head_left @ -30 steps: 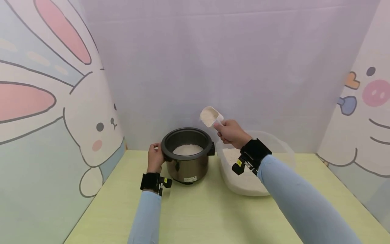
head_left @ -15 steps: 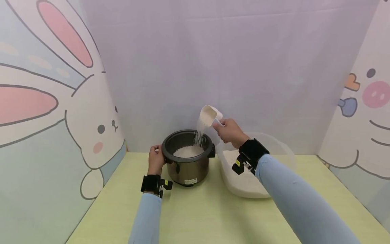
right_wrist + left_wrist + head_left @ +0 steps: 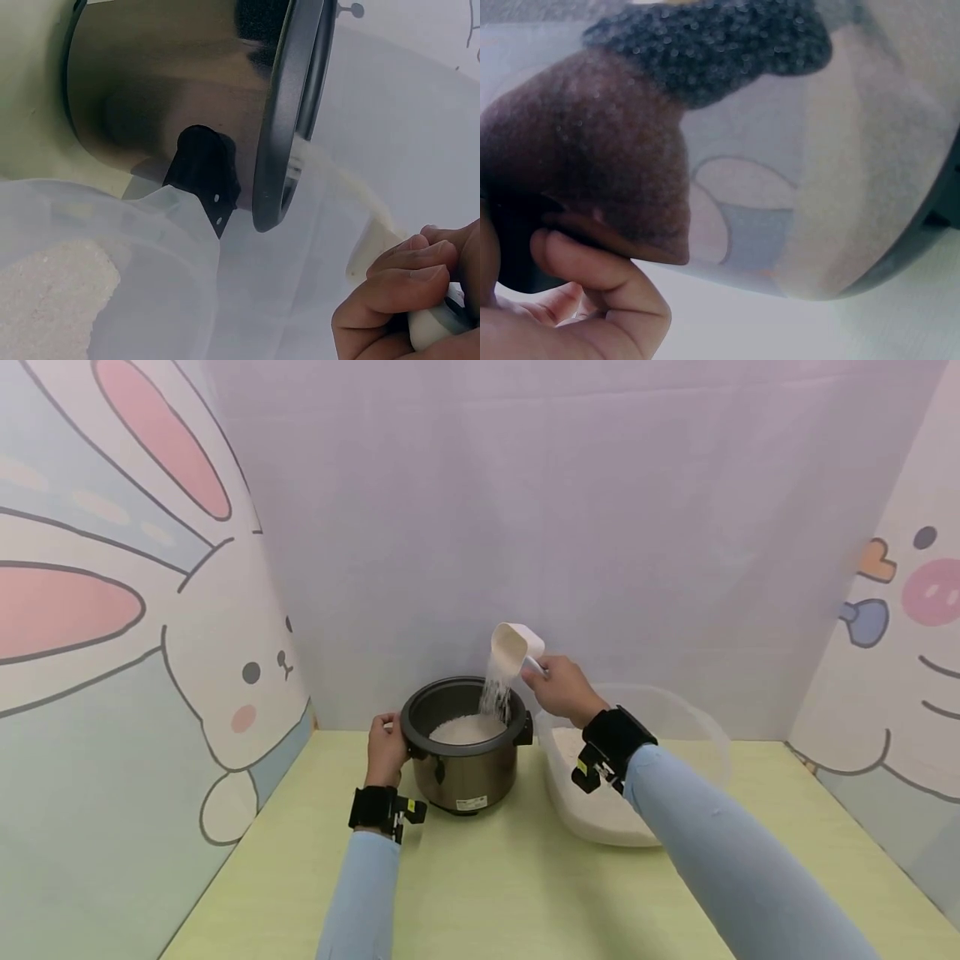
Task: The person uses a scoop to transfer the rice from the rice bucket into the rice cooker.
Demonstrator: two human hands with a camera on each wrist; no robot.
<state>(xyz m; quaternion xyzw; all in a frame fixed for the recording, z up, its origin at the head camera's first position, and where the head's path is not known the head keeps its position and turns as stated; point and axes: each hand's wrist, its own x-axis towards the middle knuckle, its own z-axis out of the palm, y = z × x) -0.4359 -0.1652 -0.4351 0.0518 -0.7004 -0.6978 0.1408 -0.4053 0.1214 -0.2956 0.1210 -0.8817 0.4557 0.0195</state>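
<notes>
A dark rice cooker (image 3: 491,781) without a lid stands on the table, with white rice (image 3: 461,731) in its pot. My left hand (image 3: 385,756) grips its black side handle (image 3: 517,251); the left wrist view has the fingers curled there. Above the pot's right side, my right hand (image 3: 564,689) holds a white scoop (image 3: 527,642) by its handle. The scoop is tipped to the left, and a stream of rice (image 3: 496,693) falls from it into the pot. In the right wrist view the fingers wrap the scoop's handle, hiding part of it.
A translucent plastic bin (image 3: 705,722) with more rice (image 3: 52,300) stands right of the cooker, partly under my right forearm. Behind is a pale cloth backdrop (image 3: 405,543). Cartoon-printed panels (image 3: 217,710) flank the pale green table (image 3: 465,893).
The scoop was less tilted and still full of rice; it has tipped further left and rice now pours into the pot. My left hand keeps its hold on the cooker's handle.
</notes>
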